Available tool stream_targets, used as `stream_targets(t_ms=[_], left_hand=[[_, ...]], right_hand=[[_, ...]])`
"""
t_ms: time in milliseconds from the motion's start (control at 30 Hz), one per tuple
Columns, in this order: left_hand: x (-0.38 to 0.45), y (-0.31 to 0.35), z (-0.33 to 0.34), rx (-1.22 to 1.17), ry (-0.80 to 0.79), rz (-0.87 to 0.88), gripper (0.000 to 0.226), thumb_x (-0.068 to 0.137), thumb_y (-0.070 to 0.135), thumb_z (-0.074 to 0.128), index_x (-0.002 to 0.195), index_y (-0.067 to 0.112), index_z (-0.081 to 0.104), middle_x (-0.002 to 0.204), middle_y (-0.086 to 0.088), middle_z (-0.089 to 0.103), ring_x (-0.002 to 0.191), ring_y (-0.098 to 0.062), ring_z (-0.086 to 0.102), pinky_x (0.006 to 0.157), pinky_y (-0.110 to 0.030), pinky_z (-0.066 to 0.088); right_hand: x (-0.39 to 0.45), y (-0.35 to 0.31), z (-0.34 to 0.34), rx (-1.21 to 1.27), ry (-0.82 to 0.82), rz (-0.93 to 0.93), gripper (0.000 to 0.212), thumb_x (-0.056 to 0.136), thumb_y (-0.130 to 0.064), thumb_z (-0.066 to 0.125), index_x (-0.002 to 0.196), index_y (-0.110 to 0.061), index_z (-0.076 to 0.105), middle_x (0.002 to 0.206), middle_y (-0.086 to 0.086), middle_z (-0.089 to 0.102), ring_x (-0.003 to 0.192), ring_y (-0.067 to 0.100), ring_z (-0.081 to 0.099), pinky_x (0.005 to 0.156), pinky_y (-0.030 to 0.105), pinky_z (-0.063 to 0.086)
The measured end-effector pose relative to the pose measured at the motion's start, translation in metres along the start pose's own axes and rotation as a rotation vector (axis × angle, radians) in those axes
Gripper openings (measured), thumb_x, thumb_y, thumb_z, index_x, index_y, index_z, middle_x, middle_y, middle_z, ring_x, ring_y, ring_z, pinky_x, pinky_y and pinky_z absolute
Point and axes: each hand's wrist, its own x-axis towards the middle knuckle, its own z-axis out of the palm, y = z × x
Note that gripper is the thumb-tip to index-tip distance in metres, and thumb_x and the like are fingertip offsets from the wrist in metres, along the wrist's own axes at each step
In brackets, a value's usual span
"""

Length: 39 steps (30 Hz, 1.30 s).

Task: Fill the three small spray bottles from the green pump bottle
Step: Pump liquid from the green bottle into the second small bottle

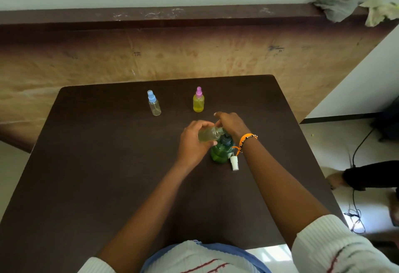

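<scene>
Left hand point(192, 143) curls around a tilted uncapped bottle point(209, 135), its mouth at the pump bottle point(220, 152) spout; right hand point(232, 125) presses the pump head, fingers bent downward over it

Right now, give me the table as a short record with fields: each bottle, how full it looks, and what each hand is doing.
blue-cap bottle: upright, capped, looks nearly empty
pink-cap bottle: upright, capped, full of yellow liquid
uncapped bottle: tilted, mouth at the pump, part filled
green pump bottle: upright on the table
white spray cap: lying beside the pump bottle
left hand: grips the uncapped bottle
right hand: on the pump head
</scene>
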Motion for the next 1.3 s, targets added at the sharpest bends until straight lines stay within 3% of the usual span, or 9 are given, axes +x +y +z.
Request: stream_targets(t_ms=[67, 267, 467, 700, 800, 933, 1133, 1300], left_hand=[[0.0, -0.001, 0.001, -0.003, 0.0, -0.004, 0.041, 0.063, 0.004, 0.079, 0.099, 0.018, 0.065, 0.099, 0.006, 0.06, 0.093, -0.01, 0.057, 0.081, -0.019, 0.043], [0.001, -0.003, 0.003, -0.005, 0.001, -0.015, 0.042, 0.062, 0.002, 0.079, 0.099, 0.016, 0.066, 0.098, 0.005, 0.06, 0.091, -0.009, 0.057, 0.077, -0.012, 0.041], [0.003, -0.004, 0.001, 0.012, 0.003, 0.006, 0.043, 0.061, 0.003, 0.079, 0.099, 0.018, 0.066, 0.099, 0.006, 0.061, 0.095, -0.013, 0.058, 0.084, -0.025, 0.045], [0.006, 0.0, -0.004, 0.018, -0.006, 0.017, 0.046, 0.059, 0.005, 0.081, 0.098, 0.022, 0.065, 0.096, 0.012, 0.059, 0.098, -0.015, 0.058, 0.089, -0.037, 0.048], [0.005, -0.001, -0.004, -0.004, -0.008, 0.01, 0.045, 0.06, 0.004, 0.08, 0.098, 0.023, 0.065, 0.097, 0.009, 0.06, 0.097, -0.015, 0.058, 0.088, -0.035, 0.048], [0.005, -0.003, 0.0, -0.016, -0.014, -0.015, 0.043, 0.06, 0.004, 0.079, 0.097, 0.022, 0.066, 0.097, 0.007, 0.061, 0.096, -0.016, 0.058, 0.087, -0.032, 0.047], [0.004, -0.004, 0.001, 0.006, -0.018, -0.005, 0.043, 0.061, 0.003, 0.08, 0.099, 0.017, 0.066, 0.097, 0.006, 0.06, 0.093, -0.012, 0.058, 0.082, -0.021, 0.043], [0.003, -0.002, -0.003, -0.001, -0.021, 0.009, 0.043, 0.061, 0.004, 0.08, 0.099, 0.018, 0.066, 0.097, 0.006, 0.06, 0.093, -0.012, 0.058, 0.083, -0.024, 0.045]], right_hand=[[0.001, 0.002, 0.001, 0.028, 0.039, -0.003, 0.04, 0.093, -0.037, 0.05, 0.086, -0.007, 0.075, 0.089, 0.007, 0.068, 0.078, 0.022, 0.057, 0.08, 0.033, 0.044], [0.002, 0.005, 0.006, -0.015, 0.139, 0.01, 0.045, 0.087, -0.039, 0.046, 0.103, -0.006, 0.072, 0.113, 0.016, 0.069, 0.103, 0.036, 0.062, 0.093, 0.041, 0.05], [0.002, 0.005, 0.005, -0.036, 0.144, -0.023, 0.044, 0.087, -0.038, 0.045, 0.101, -0.006, 0.071, 0.112, 0.017, 0.069, 0.102, 0.036, 0.063, 0.093, 0.041, 0.05], [0.006, -0.004, -0.001, -0.103, -0.02, -0.044, 0.033, 0.092, -0.029, 0.052, 0.064, -0.018, 0.065, 0.108, 0.018, 0.07, 0.105, 0.035, 0.064, 0.09, 0.04, 0.049], [0.01, 0.001, 0.001, -0.061, 0.002, -0.022, 0.03, 0.091, -0.028, 0.052, 0.081, -0.009, 0.072, 0.108, 0.017, 0.07, 0.101, 0.033, 0.063, 0.089, 0.039, 0.048], [0.01, 0.01, 0.007, -0.01, 0.164, -0.021, 0.042, 0.086, -0.037, 0.047, 0.098, -0.006, 0.073, 0.11, 0.016, 0.07, 0.101, 0.036, 0.062, 0.09, 0.04, 0.049], [0.01, 0.011, 0.009, -0.047, 0.212, -0.016, 0.039, 0.09, -0.036, 0.048, 0.097, -0.006, 0.072, 0.109, 0.016, 0.07, 0.1, 0.037, 0.062, 0.09, 0.04, 0.049], [0.008, 0.005, 0.006, -0.042, 0.14, -0.03, 0.043, 0.088, -0.04, 0.046, 0.096, -0.008, 0.072, 0.108, 0.013, 0.071, 0.101, 0.035, 0.063, 0.095, 0.043, 0.05]])
